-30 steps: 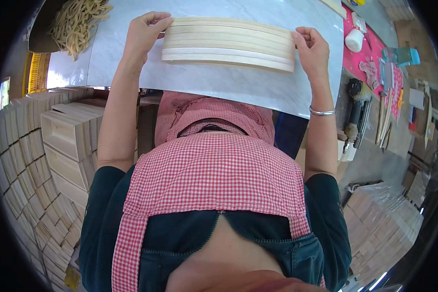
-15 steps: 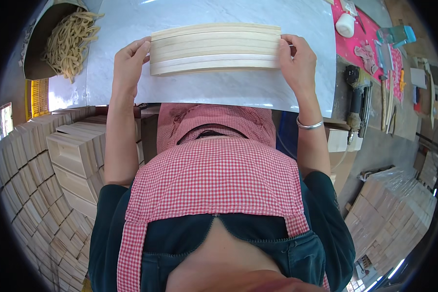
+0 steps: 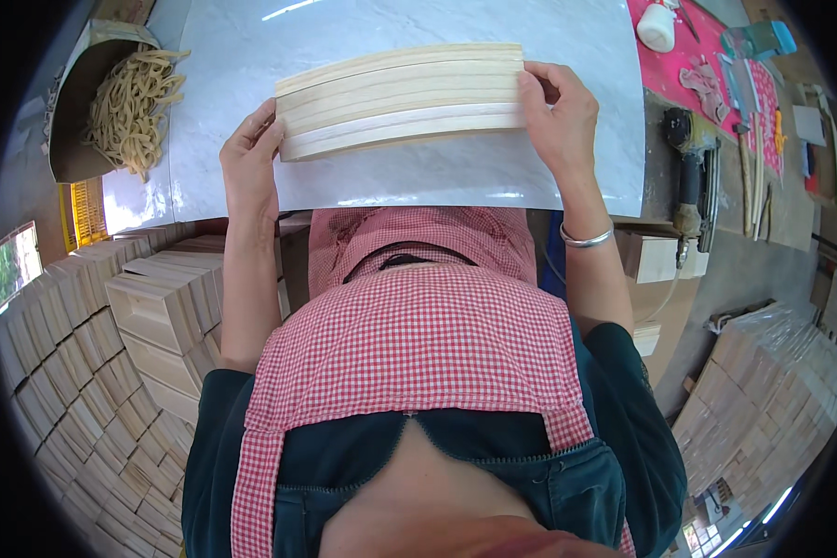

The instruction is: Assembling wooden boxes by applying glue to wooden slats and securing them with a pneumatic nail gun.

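A bundle of pale wooden slats [image 3: 400, 98], laid side by side, spans the space between my two hands over a white marbled tabletop [image 3: 381, 181]. One strip in it looks whiter than the others. My left hand [image 3: 254, 149] grips the left end, thumb toward me and fingers curled behind. At the opposite end, my right hand [image 3: 561, 112], with a silver bangle on its wrist, holds on the same way. The bundle tilts slightly, its left end nearer to me. The fingertips behind the wood are partly hidden.
A container [image 3: 74, 139] spilling tan elastic bands [image 3: 139, 107] lies at the left. To the right are a pneumatic nail gun [image 3: 686, 177] with a hose, a white bottle [image 3: 657, 28] and a teal-lidded jar [image 3: 763, 40]. Stacked wooden boxes [image 3: 153, 312] stand below left; a wrapped stack [image 3: 763, 400] stands below right.
The bundle has shifted a little left and tilted, its left end coming closer to me. Both hands have moved with it, still gripping its ends. The whole view has turned slightly.
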Available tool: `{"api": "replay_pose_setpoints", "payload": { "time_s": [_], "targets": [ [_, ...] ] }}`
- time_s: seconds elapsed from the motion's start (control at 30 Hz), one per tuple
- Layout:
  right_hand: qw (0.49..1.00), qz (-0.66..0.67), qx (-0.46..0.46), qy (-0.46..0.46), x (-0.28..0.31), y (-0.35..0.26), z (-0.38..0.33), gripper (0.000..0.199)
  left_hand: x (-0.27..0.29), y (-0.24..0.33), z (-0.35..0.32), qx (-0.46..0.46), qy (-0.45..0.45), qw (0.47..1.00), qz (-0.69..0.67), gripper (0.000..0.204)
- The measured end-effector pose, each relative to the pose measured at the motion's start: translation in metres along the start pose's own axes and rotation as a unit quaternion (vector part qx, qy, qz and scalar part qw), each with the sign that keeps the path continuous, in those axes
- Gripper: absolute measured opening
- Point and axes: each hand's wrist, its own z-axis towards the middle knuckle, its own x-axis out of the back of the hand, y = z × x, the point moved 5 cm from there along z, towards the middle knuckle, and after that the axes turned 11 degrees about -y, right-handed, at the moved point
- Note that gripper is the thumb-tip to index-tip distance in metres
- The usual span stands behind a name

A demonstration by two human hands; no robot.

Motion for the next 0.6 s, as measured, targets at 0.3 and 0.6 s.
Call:
{"api": "replay_pose_setpoints", "payload": {
  "time_s": [0.3, 0.6],
  "targets": [
    [0.999, 0.019, -0.02, 0.022, -0.003, 0.0, -0.002, 0.019, 0.002, -0.005, 0.003, 0.019, -0.003, 1.0, -0.003, 0.04],
    [0.998, 0.038, 0.0, 0.045, -0.002, -0.003, -0.004, 0.02, -0.14, 0.05, -0.017, -0.391, -0.195, 0.762, 0.478, 0.064]
  ]
}}
